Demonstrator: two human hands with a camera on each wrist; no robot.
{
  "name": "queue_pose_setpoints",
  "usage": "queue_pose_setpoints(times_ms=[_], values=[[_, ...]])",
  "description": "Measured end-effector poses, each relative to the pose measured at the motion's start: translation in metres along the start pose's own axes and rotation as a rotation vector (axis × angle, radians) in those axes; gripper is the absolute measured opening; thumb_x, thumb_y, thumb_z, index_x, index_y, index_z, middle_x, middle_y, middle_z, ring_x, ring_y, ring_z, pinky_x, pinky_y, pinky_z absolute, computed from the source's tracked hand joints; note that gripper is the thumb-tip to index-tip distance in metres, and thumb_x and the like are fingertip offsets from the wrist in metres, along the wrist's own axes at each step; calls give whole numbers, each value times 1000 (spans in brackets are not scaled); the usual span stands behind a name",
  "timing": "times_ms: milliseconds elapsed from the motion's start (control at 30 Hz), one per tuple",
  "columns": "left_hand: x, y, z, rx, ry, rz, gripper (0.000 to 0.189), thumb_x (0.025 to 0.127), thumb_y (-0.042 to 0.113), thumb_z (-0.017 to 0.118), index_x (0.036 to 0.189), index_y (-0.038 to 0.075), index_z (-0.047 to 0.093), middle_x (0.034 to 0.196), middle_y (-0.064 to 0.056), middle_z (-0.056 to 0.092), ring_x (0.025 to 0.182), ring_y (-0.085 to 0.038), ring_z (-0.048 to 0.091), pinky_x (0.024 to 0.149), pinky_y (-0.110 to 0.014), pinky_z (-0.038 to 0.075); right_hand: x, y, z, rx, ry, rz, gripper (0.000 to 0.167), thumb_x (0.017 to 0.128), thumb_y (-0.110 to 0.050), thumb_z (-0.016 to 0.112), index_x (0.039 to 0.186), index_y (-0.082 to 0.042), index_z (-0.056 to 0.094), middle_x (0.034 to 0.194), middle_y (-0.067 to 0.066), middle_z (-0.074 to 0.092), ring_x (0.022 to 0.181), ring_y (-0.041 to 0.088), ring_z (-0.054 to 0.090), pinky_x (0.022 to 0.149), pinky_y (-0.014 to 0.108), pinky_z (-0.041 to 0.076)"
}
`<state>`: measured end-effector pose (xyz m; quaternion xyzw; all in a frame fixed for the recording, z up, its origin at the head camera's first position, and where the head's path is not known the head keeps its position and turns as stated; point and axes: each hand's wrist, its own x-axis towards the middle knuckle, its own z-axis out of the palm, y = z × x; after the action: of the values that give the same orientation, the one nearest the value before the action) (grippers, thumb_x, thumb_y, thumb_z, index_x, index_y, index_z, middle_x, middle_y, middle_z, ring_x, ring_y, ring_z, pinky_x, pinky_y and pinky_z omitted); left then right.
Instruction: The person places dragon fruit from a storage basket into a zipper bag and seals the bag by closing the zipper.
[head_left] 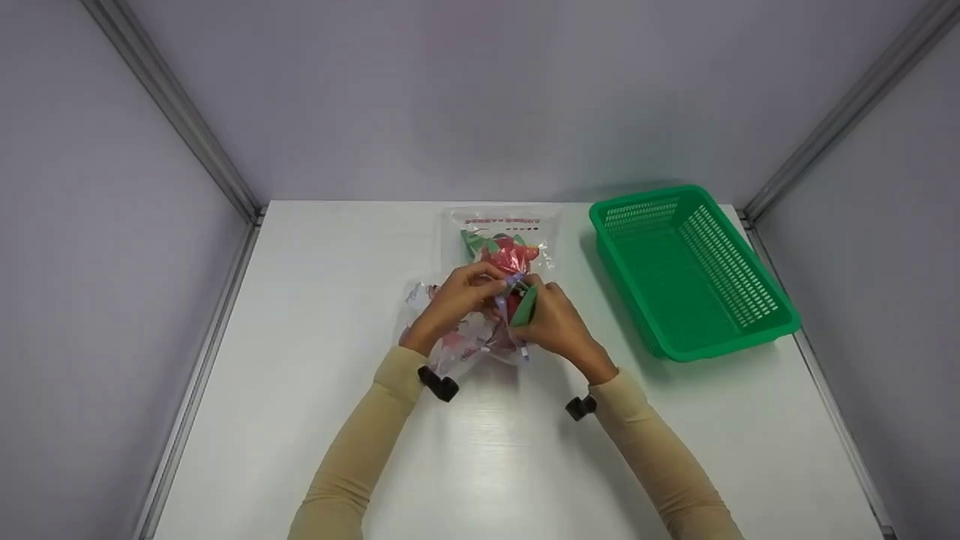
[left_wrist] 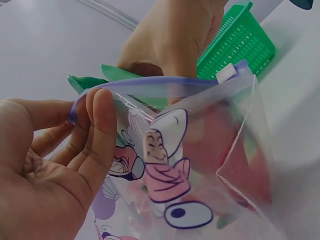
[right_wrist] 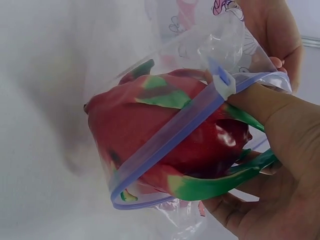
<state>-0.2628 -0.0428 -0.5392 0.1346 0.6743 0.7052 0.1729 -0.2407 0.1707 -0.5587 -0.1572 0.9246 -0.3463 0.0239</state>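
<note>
A red dragon fruit [right_wrist: 130, 115] with green scales is mostly inside a clear zip bag [left_wrist: 195, 215] printed with cartoon figures. The bag's mouth has a purple rim and a white slider [left_wrist: 226, 73]. My left hand [head_left: 459, 298] pinches the rim at one end between thumb and fingers, and the mouth gapes open. With my right hand [head_left: 556, 321] I grip the fruit by its leafy end, which sticks out of the bag. One right finger reaches inside the rim near the slider in the right wrist view.
Behind my hands, another clear bag [head_left: 491, 223] with pink print lies on the white table [head_left: 315, 315], a red and green fruit [head_left: 510, 255] in it. A green plastic basket [head_left: 671, 292] stands at the right. Grey walls [head_left: 465, 97] enclose the table.
</note>
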Motion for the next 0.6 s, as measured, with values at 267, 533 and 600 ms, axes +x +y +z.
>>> queue_pose_setpoints(times_ms=[267,533,600], values=[[-1,-3,0,10,5,-2,20,107,17,66,117,0,68,115,-29,71,71,-14,69,65,-27,63,2,2,3,60,-42,2,86,76,-11,92,150,-5,47,126,22,64,114,36,59,96,54,59],[-1,-7,1,14,13,-21,24,106,19,67,120,-1,67,99,-6,74,71,-14,69,66,-27,63,-1,7,3,105,-55,17,88,81,-10,92,154,1,44,145,25,49,131,38,54,112,55,52],[-1,-7,1,12,9,-23,24,106,18,67,120,-1,67,95,-4,73,70,-15,70,66,-28,63,-2,10,3,119,-63,3,85,83,-12,90,153,2,45,144,26,49,128,37,55,111,54,53]])
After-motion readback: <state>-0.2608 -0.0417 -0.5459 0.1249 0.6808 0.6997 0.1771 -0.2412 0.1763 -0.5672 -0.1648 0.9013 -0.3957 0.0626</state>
